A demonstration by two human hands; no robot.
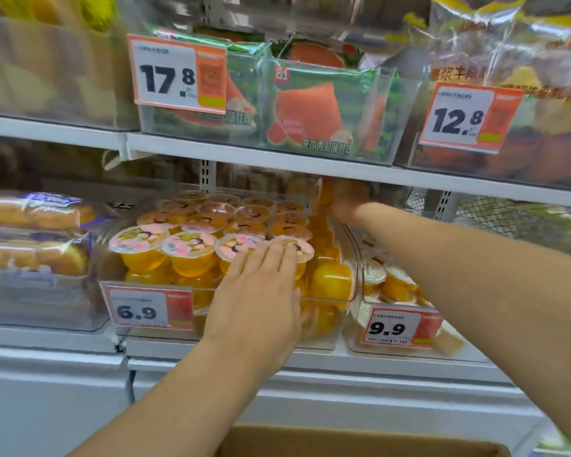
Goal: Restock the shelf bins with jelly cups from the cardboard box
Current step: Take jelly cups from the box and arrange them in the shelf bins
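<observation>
A clear shelf bin (348,258) on the middle shelf is packed with yellow jelly cups (188,255) with pink and white lids, stacked in layers. My left hand (261,291) lies flat, fingers together, on the front-row lids and the bin's front wall. My right hand (342,201) reaches deep to the bin's back right corner, just under the upper shelf, closed on a yellow jelly cup (322,196) held on its side. The cardboard box (360,441) shows only as a brown edge at the bottom.
A second clear bin (396,291) of cups priced 9.9 sits to the right. Bagged bread (33,232) fills the left bin. The upper shelf edge (277,159) hangs low over the jelly bin. A 6.9 price tag (149,306) hangs on the bin front.
</observation>
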